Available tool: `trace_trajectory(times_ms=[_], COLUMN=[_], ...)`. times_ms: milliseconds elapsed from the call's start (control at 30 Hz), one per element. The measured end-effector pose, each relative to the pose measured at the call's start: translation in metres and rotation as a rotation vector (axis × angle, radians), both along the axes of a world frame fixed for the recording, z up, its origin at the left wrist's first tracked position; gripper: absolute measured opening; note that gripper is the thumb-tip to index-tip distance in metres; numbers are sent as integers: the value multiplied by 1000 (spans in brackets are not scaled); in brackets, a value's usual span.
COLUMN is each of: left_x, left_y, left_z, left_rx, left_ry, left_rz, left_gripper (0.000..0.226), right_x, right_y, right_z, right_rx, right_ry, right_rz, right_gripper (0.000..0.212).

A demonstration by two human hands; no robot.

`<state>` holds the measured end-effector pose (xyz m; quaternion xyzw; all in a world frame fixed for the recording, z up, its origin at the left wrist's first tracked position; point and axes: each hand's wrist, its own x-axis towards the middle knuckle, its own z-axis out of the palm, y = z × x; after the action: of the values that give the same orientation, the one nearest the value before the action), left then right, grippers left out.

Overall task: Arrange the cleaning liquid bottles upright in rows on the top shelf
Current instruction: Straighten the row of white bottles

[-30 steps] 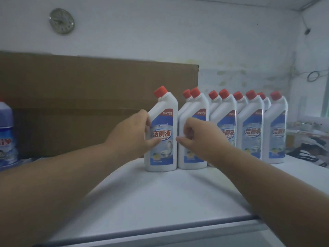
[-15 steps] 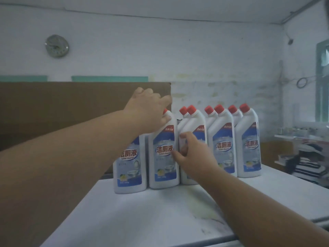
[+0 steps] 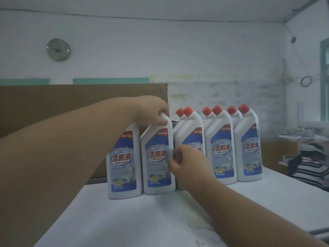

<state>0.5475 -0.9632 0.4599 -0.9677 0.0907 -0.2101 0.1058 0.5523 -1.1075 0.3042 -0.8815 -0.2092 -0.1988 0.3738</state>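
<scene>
White bottles with red caps and blue labels stand upright in a row on the white shelf top [image 3: 124, 220]. The left hand [image 3: 153, 111] is on top of the second bottle from the left [image 3: 158, 157]. Its fingers curl down over the neck and cap, so the cap is hidden under the hand. The right hand [image 3: 187, 163] is low, at the right side of that same bottle. Its fingers [image 3: 171, 160] bend and press on the edge of the label, and I cannot tell if they wrap around the bottle or only touch it. The far left bottle [image 3: 123, 163] stands just beside the held one, touching it or almost touching, and its top is hidden behind the left hand too. The third bottle [image 3: 193, 132] is partly behind the right hand. Two more front bottles stand to the right, one [image 3: 221, 148] and then the last one [image 3: 250, 145]. More red caps peek out from behind them in a back row. A big brown cardboard box [image 3: 53, 107] sits behind on the left. A round clock [image 3: 58, 49] hangs on the white wall. A person in a striped shirt [image 3: 309, 168] is far off on the right.
</scene>
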Motion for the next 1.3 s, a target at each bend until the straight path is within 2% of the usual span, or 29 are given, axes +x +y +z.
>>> trace_trajectory(times_ms=[100, 233, 367, 533, 667, 833, 1033, 1300], left_x=[-2, -4, -2, -2, 5, 12, 28, 37], left_y=[3, 3, 0, -4, -16, -40, -73, -66], left_z=[1, 1, 2, -1, -5, -2, 6, 9], left_rx=[-8, -6, -6, 55, 136, -51, -24, -108], left_ry=[-1, -3, -2, -38, -152, -173, -44, -36], left_rz=[-12, -11, -18, -5, -53, -119, -62, -47], left_gripper=[30, 30, 31, 22, 33, 51, 32, 27], right_x=[-3, -6, -7, -6, 5, 12, 26, 32], right_y=[2, 5, 4, -4, -25, -54, -65, -62], right_z=[-1, -1, 1, 4, 17, 31, 22, 8], right_rx=[-94, -116, -131, -44, 33, 52, 56, 110], right_ry=[38, 58, 68, -23, -82, -120, -124, -24], right_rz=[-37, -52, -56, -121, -194, -174, -97, -62], right_gripper=[30, 36, 28, 23, 21, 18, 16, 19])
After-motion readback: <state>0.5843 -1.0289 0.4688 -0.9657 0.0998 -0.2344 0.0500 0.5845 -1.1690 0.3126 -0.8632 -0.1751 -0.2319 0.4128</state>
